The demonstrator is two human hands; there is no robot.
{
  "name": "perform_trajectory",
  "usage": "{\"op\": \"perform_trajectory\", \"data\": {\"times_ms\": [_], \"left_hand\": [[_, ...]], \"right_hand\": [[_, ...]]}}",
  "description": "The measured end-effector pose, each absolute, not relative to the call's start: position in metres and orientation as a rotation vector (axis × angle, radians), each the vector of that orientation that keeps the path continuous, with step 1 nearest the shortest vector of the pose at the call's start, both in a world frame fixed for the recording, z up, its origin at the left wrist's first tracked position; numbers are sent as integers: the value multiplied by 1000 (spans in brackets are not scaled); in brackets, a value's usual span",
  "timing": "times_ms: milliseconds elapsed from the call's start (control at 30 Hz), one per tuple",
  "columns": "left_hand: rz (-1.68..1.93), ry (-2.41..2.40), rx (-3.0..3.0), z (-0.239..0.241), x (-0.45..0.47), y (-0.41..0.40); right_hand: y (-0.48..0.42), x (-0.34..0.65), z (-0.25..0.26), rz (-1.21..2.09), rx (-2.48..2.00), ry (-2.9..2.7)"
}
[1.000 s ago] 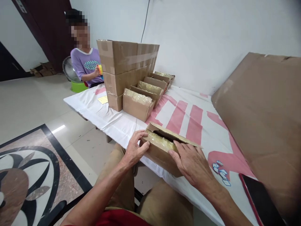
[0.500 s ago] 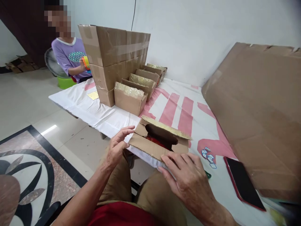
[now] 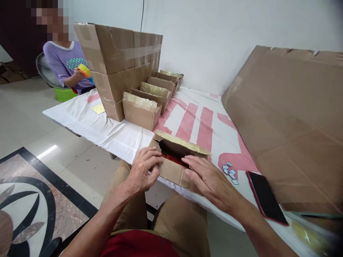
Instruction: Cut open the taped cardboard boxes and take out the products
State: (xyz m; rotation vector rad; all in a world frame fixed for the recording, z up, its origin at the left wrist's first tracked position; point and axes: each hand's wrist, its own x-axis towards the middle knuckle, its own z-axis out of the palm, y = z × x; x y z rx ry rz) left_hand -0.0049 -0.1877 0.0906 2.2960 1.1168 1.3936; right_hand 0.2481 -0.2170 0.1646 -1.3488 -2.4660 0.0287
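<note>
A small cardboard box [image 3: 174,172] lies at the table's near edge in front of me. Its far flap [image 3: 184,142], with clear tape along it, stands tilted up, and through the gap shows something red [image 3: 173,157] that I cannot make out. My left hand [image 3: 146,167] rests over the box's left end, fingers slightly bent and thumb apart. On the other side my right hand [image 3: 207,178] lies over the right end, its fingers stretched across the top and the thumb on the near flap. Neither hand is wrapped around anything.
Stacked taped cartons [image 3: 118,50] stand at the left, beside a row of opened boxes [image 3: 140,110]. A phone [image 3: 266,198] lies at the right, near a large cardboard sheet [image 3: 289,125]. Behind the stack, another person [image 3: 65,64] holds a yellow object [image 3: 84,70].
My left hand has come from beside the box onto its left end. My right hand has moved from the near edge up over the top. The near flap sits lower. The view has shifted slightly.
</note>
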Motion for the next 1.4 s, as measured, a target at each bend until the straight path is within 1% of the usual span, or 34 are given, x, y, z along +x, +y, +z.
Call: {"op": "perform_trajectory", "data": {"times_ms": [200,267,367,433,567,600,633,700,767,800,867,967,1033,1100,1167,1300,1400], "left_hand": [[1451,1034,2307,85,-7,-187],[1476,1027,2319,84,-7,-187],[1481,1023,2319,82,-6,-188],[1482,1022,2305,81,-5,-189],[1511,1028,2262,78,-3,-189],[1507,1035,2256,77,-2,-190],[1499,1043,2254,76,-2,-190],[1492,1058,2261,74,-2,-190],[1512,1058,2273,73,-1,-190],[1524,1056,2279,72,-1,-189],[1536,1054,2292,71,-1,-189],[1540,1057,2303,70,0,-187],[1560,1050,2299,69,2,-187],[1581,1071,2274,68,5,-187],[1600,1156,2215,68,8,-187],[1609,1336,2150,69,13,-187],[1579,1364,2191,72,13,-189]], "right_hand": [[-166,256,160,-334,-1525,-2381],[-148,258,156,-329,-1605,-2417],[-130,261,153,-154,-1717,-2551],[-127,260,154,-104,-1757,-2584],[-139,248,168,-275,-1615,-2522],[-143,244,171,-256,-1553,-2543],[-144,239,173,-180,-1505,-2599],[-142,228,175,102,-1473,-2765],[-135,217,171,389,-1505,-2890],[-130,212,167,466,-1532,-2916],[-124,203,159,474,-1587,-2908],[-121,200,154,322,-1667,-2827],[-122,206,158,232,-1717,-2761],[-123,217,165,220,-1734,-2649],[-123,228,172,346,-1697,-2495],[-120,243,176,810,-1572,-2050],[-122,249,174,905,-1454,-1688]]}}
